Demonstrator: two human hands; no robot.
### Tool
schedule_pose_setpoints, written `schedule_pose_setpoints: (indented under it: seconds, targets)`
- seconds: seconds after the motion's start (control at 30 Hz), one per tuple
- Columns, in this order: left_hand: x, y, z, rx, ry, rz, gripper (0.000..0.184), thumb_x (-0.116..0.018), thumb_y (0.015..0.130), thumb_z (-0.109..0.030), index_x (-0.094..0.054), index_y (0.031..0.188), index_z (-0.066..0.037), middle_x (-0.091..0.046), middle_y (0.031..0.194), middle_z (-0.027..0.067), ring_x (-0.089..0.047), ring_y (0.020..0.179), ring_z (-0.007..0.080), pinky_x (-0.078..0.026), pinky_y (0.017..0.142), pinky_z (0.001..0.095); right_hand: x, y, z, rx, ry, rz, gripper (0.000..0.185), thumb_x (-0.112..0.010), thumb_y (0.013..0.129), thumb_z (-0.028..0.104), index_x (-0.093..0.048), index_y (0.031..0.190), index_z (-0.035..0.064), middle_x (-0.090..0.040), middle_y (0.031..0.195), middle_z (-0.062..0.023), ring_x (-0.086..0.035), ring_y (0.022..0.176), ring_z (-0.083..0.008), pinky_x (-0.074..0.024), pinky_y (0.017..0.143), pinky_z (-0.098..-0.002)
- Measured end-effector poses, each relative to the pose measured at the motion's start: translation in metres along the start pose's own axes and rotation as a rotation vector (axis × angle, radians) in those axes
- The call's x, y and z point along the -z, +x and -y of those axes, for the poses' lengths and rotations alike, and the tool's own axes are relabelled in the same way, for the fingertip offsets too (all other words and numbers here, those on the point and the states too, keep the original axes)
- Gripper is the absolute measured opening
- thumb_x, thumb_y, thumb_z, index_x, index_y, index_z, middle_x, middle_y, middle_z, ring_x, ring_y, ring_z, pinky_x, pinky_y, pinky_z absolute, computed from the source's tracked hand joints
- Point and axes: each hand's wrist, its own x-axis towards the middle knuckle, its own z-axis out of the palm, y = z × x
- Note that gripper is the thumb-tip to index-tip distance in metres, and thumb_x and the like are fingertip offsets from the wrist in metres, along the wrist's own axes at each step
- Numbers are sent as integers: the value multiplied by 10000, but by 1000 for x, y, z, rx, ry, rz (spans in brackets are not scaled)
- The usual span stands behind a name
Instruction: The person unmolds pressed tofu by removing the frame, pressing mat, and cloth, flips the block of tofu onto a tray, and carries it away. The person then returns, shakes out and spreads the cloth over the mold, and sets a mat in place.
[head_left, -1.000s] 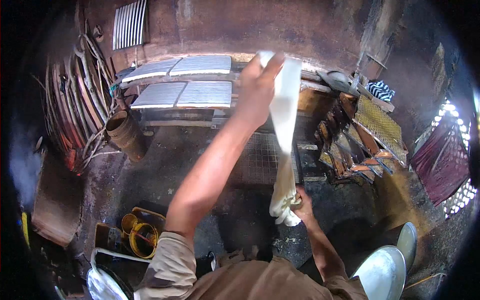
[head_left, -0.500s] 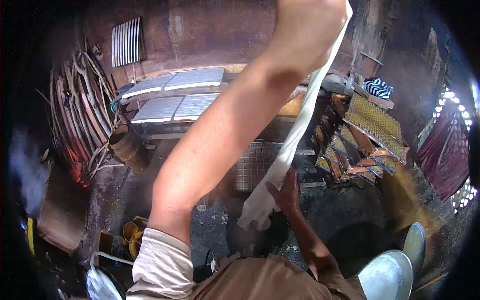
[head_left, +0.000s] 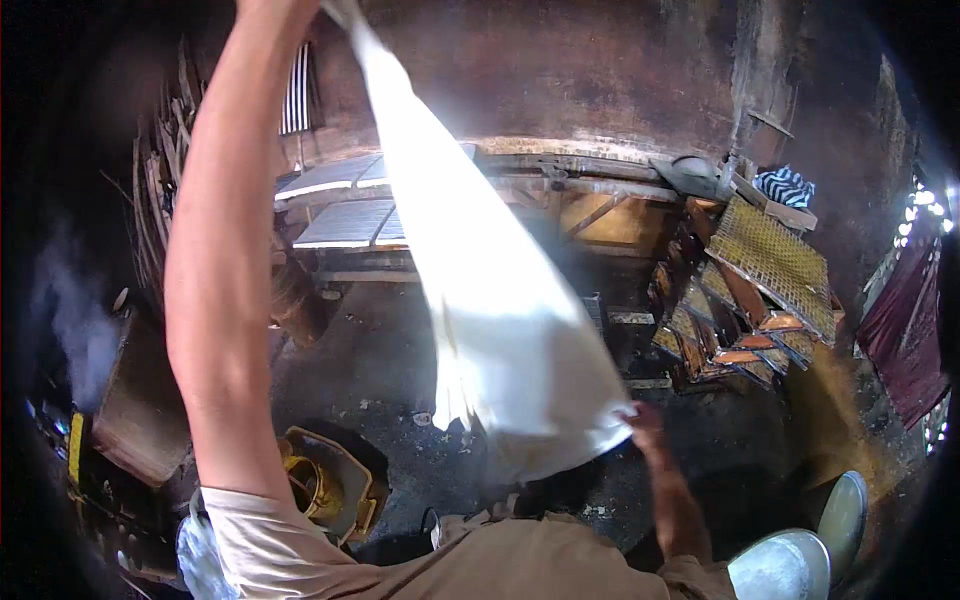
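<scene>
A long white cloth [head_left: 480,270] hangs in front of me, narrow at its top and spread wide below, with a ragged lower edge. My left hand [head_left: 280,6] is raised high at the upper edge of the view, closed on the gathered top end; its fingers are mostly cut off. Down at the lower right corner of the cloth, my right hand [head_left: 645,420] is closed, pinching the fabric. Between the two hands the cloth stretches on a slant and is bright with light.
Stacked wire-mesh frames [head_left: 770,270] stand at right. White sheets [head_left: 345,222] lie on racks by the wall. A yellow container [head_left: 320,490] is at lower left, metal basins [head_left: 780,565] at lower right. Sticks [head_left: 150,200] lean at left, near a brown drum [head_left: 295,300].
My left arm has swung to the left, still raised. My right hand has gone from flat against the twisted cloth to gripping its lower corner farther right, and the cloth has spread open.
</scene>
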Motion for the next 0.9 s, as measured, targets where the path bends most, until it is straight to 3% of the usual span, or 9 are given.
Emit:
schedule_pose_setpoints:
  seconds: [0.1,0.23,0.33,0.4,0.47,0.57,0.6,0.73,0.9]
  targets:
    - [55,30,25,-187,249,-19,270,-636,837,-258,-474,870,-45,-485,695,71,-409,545,131,-352,504,290,108,9,3,215,267,-207,152,-745,691,27,-674,825,37,-643,762,-23,-599,721,-159,-474,660,-295]
    - [101,33,42,-360,565,73,582,-655,818,-403,-431,966,114,-508,811,200,-450,706,264,-428,684,419,231,27,20,462,180,-516,197,-692,691,-65,-536,763,33,-520,719,18,-462,652,-52,-397,573,-213]
    - [111,12,36,-356,795,373,952,-606,784,-561,-221,1353,99,-412,1206,325,-450,1089,389,-374,910,502,268,14,79,424,181,-731,131,-644,755,-38,-544,797,35,-493,713,35,-425,637,-53,-383,594,-197]
    - [104,-29,11,93,1192,638,466,-632,812,-421,-532,1112,-78,-604,1022,137,-605,902,284,-480,828,477,256,12,75,294,13,-460,204,-681,733,33,-589,916,38,-564,875,-50,-515,828,-147,-433,708,-272]
    - [135,-49,17,-519,1420,1123,676,-645,683,-610,-564,1171,-150,-566,1147,193,-489,1107,365,-326,991,526,248,10,48,317,-443,-203,351,-729,667,103,-606,989,38,-591,984,-156,-550,957,-286,-458,803,-375]
    - [185,-84,7,-95,1691,1501,772,-649,577,-688,-636,1102,-123,-543,1183,217,-321,1249,413,-193,1056,530,279,17,-106,210,-853,-298,343,-677,645,99,-651,985,67,-601,1016,-186,-560,958,-383,-475,818,-442]
    - [198,-99,-3,-13,1702,1548,752,-669,568,-672,-655,1072,-114,-548,1171,223,-305,1260,415,-207,1052,526,284,-11,-40,48,-911,-301,315,-629,675,99,-636,989,116,-619,946,-167,-585,910,-373,-481,757,-471]
    - [293,-169,13,282,1922,1454,536,-732,607,-467,-671,988,-94,-635,925,187,-593,936,356,-413,925,451,355,0,-145,205,-754,-607,235,-474,832,225,-544,1035,129,-621,895,-214,-598,843,-416,-465,710,-502]
    - [381,-271,15,546,2029,1072,190,-553,725,-152,-657,837,-38,-634,852,199,-619,820,398,-512,705,483,361,4,-167,-440,-746,-780,387,-492,823,278,-407,1170,128,-617,915,-229,-587,854,-419,-460,688,-514]
